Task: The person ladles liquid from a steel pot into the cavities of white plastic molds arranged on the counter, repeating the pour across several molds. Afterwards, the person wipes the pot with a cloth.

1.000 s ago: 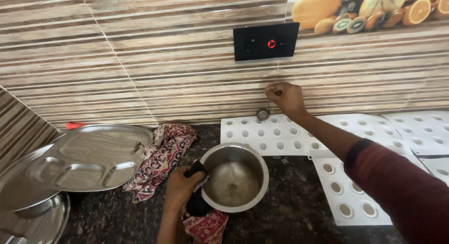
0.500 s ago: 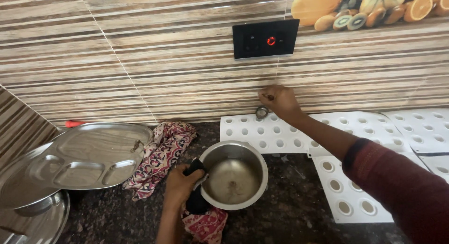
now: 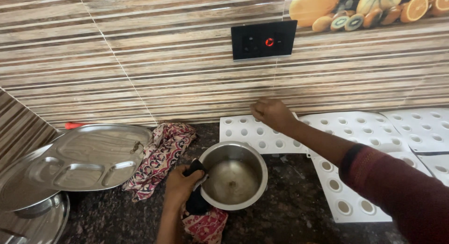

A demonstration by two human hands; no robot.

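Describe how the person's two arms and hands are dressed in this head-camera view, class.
The right hand is bare; its arm wears a long dark maroon knitted sleeve with a slightly ribbed cuff ending partway down the forearm. The left hand and its visible forearm are bare, with no sleeve, glove, ring or watch visible.

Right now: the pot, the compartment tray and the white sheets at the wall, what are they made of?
Pot: bare metal, likely stainless steel; dull grey gleam inside, bright rim.
Compartment tray: same look, polished enough to mirror the striped wall.
White sheets: matte with moulded round dimples; probably plastic or foam, cannot tell which.
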